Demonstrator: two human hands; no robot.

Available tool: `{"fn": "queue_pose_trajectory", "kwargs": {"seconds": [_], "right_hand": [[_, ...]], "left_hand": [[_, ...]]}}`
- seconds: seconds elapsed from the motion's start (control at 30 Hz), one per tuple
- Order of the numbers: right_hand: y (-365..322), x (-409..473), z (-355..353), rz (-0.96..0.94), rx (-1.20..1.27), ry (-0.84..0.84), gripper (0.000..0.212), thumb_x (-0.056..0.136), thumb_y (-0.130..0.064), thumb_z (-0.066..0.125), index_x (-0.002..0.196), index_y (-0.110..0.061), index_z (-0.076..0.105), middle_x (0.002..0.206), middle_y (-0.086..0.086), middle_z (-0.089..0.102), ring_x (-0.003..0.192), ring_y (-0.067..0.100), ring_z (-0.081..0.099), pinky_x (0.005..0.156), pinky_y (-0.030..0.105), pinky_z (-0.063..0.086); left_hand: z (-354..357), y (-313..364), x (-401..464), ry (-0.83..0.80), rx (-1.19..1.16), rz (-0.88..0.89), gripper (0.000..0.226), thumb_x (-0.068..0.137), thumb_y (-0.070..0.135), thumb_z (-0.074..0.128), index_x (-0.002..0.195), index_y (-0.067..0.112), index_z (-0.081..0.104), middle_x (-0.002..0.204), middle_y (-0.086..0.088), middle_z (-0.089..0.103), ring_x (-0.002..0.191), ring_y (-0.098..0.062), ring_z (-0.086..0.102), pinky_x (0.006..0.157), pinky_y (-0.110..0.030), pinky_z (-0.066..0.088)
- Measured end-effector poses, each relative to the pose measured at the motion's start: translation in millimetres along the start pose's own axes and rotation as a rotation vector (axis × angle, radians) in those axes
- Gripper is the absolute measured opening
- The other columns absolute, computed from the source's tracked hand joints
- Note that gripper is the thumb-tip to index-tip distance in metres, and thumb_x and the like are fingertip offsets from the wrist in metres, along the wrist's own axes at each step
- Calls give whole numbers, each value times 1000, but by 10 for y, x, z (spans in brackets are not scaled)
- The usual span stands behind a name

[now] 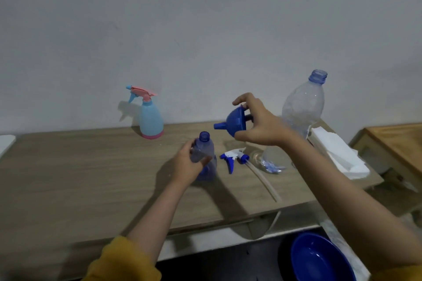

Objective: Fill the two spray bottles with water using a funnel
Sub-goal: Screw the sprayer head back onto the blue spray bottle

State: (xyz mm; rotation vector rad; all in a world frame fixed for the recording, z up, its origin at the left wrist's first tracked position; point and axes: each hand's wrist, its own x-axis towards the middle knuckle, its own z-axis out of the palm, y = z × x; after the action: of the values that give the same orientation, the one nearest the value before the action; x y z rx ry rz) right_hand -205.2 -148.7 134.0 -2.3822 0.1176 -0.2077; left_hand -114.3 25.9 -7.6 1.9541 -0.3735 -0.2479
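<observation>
My left hand [186, 166] grips a clear blue spray bottle [205, 147] that stands on the wooden table [80, 178] with its neck open. In the air to the bottle's upper right, my right hand [258, 122] holds a blue funnel [234, 123], tilted so its spout points left. The bottle's blue-and-white spray head [233, 159] lies on the table with its long tube [262, 180] trailing toward me. A light-blue spray bottle [150, 117] with a pink trigger head stands at the back by the wall.
A large clear water bottle [303, 102] stands uncapped behind my right wrist. Folded white paper towels [338, 153] lie at the table's right end. A blue basin [319, 260] sits below the table's front edge. A wooden box [395, 141] stands at far right.
</observation>
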Motion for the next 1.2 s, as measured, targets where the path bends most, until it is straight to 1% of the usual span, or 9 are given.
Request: {"fn": "queue_pose_trajectory", "kwargs": {"seconds": [0.13,0.23,0.4,0.6,0.77,0.87,0.97,1.1,1.2], "right_hand": [[576,-508,472,102,202,293,55,58,-19,81,107,-26,57,110,-1,59,103,15,59,83,14,44],[950,-799,930,223,213,416,59,54,-29,86,103,-18,57,102,-4,62,98,15,61,83,22,47],[1232,-998,1505,364,163,412,63,56,-41,87,102,-22,49,102,-6,54,99,19,55,81,37,51],[1323,-1004,1746,305,58,405,59,63,-39,85,103,-18,49,99,-8,47,101,17,44,73,12,33],[1319,-1000,1652,169,76,526,66,68,-53,75,115,-13,53,112,-2,49,105,8,45,89,10,37],[1304,-783,1424,49,34,651,40,79,-28,73,110,-7,59,108,4,58,103,13,53,92,18,43],[1312,-422,1190,154,27,560,30,85,-13,64,114,-7,60,112,8,60,104,21,57,87,24,42],[1427,-58,1123,346,-95,288,43,88,-19,57,130,-15,52,123,9,58,112,24,54,90,30,41],[1484,83,1154,419,-160,210,36,89,-19,54,124,-15,56,114,7,65,106,27,59,88,37,48]], "left_hand": [[14,-66,-14,49,-12,57,64,70,28,81,126,19,53,112,3,62,101,-14,59,85,-27,48],[25,-83,-6,42,-9,82,63,69,29,81,125,20,53,113,5,61,102,-14,59,88,-31,50],[25,-114,-3,30,-10,83,61,70,33,80,124,26,52,116,6,61,105,-13,59,89,-32,50],[25,-133,-11,21,-7,84,60,70,39,78,123,32,51,116,8,61,105,-10,58,90,-40,53],[31,-140,-22,27,-9,95,60,71,39,78,124,31,51,117,11,61,105,-7,57,90,-38,53],[41,-118,-41,42,-10,119,60,74,34,78,127,28,50,120,10,60,108,-8,56,89,-30,51],[46,-113,-51,45,-29,116,60,74,31,78,127,27,50,120,11,58,107,-7,55,89,-28,49],[51,-114,-56,49,-23,122,60,74,31,78,127,28,50,120,13,58,108,-6,55,88,-27,49],[42,-134,-46,58,-4,116,61,73,34,78,127,30,50,119,14,59,107,-5,56,88,-28,49]]}}
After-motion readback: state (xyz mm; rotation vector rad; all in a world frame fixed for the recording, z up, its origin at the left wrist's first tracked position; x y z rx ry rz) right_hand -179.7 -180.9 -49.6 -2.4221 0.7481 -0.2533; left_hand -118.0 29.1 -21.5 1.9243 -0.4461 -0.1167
